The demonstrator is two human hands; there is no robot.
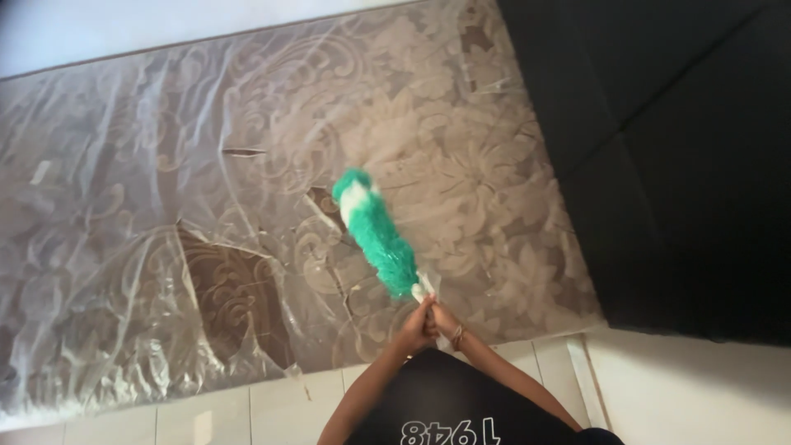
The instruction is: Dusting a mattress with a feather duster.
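A green and white fluffy duster (375, 232) reaches out over a mattress (165, 206) with a brown flower pattern, wrapped in torn clear plastic. Both hands are clasped together on the duster's white handle at the near edge of the mattress. My left hand (416, 325) and my right hand (441, 317) overlap there, fingers closed around the handle. A bracelet sits on my right wrist. The duster's head is blurred above the middle of the mattress.
A dark padded headboard (684, 165) borders the mattress on the right. Pale floor tiles (206, 412) lie along the near edge. A white wall (124, 25) runs behind the far edge. The plastic has torn flaps (247, 152) near the middle.
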